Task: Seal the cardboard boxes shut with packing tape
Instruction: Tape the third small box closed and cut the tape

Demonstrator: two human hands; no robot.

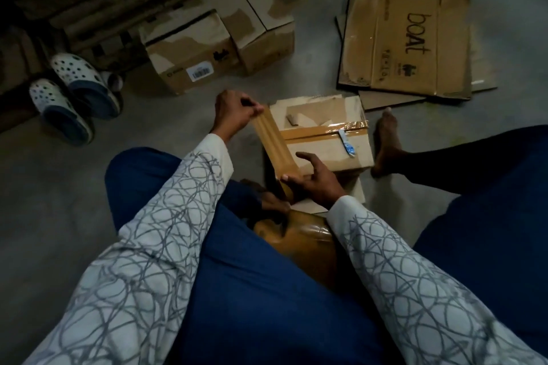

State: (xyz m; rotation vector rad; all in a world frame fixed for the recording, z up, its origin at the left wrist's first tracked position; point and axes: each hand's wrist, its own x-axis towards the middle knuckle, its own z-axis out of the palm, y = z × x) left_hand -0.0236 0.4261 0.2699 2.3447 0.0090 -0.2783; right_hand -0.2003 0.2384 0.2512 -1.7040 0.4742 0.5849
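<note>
A small cardboard box (332, 154) lies on the floor in front of me, with a brown tape band across its top and a small white-and-blue object (348, 147) resting on it. A strip of brown packing tape (272, 145) stretches taut between my hands, just left of the box. My left hand (234, 114) pinches the far end of the strip. My right hand (314, 179) holds the near end, thumb on the tape, index finger stretched toward the box. The tape roll (299, 241) sits between my legs, partly hidden by my right sleeve.
Several taped boxes (219, 38) stand at the back. Flattened cardboard sheets (406, 38) lie at the back right. A pair of clogs (74, 95) sits at the left. A bare foot (387, 142) rests right of the small box. Bare concrete floor lies to the left.
</note>
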